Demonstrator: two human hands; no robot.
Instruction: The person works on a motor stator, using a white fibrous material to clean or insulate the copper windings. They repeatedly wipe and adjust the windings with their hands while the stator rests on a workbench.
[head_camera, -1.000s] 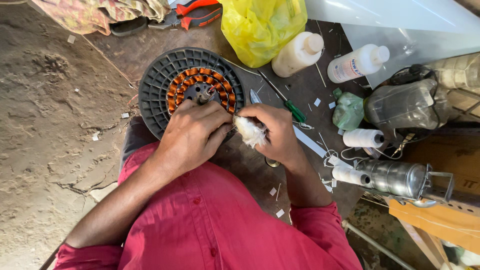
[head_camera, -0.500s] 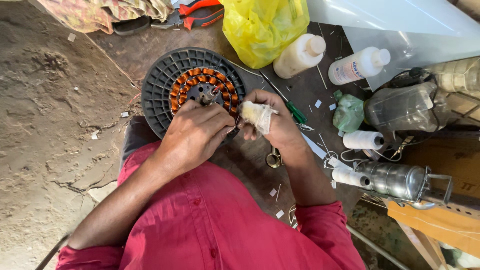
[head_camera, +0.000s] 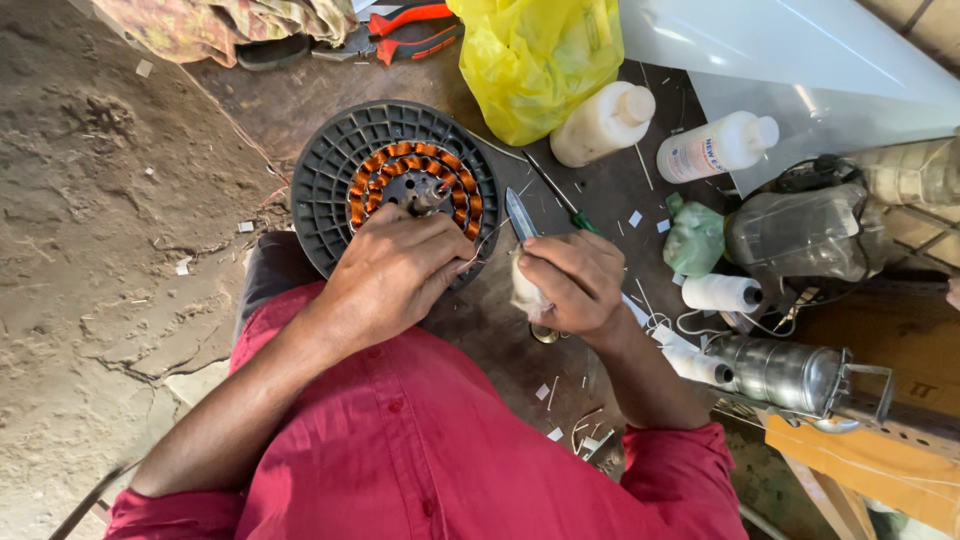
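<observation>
A round dark grey fan stator (head_camera: 330, 175) with a ring of copper windings (head_camera: 400, 155) lies on the worn table in front of me. My left hand (head_camera: 400, 270) covers its near side, fingers curled over the windings beside the metal hub (head_camera: 425, 200). My right hand (head_camera: 570, 280), just right of the stator, grips a small white bundle of thread (head_camera: 523, 295). A thin thread (head_camera: 482, 243) runs between my two hands. A knife blade (head_camera: 520, 213) points up just above my right hand. A scissor handle loop (head_camera: 545, 333) shows beneath that hand.
A yellow plastic bag (head_camera: 540, 60), two white bottles (head_camera: 600, 125) (head_camera: 715, 148), red pliers (head_camera: 410, 30), a green-handled screwdriver (head_camera: 565, 212), a white thread spool (head_camera: 722, 293), a metal cylinder (head_camera: 780, 372) and clear plastic containers (head_camera: 800, 230) crowd the back and right. Bare earth floor (head_camera: 110, 250) lies left.
My right hand has drawn the white bundle away from the stator, down and to the right, stretching the thread. My left hand stays on the windings.
</observation>
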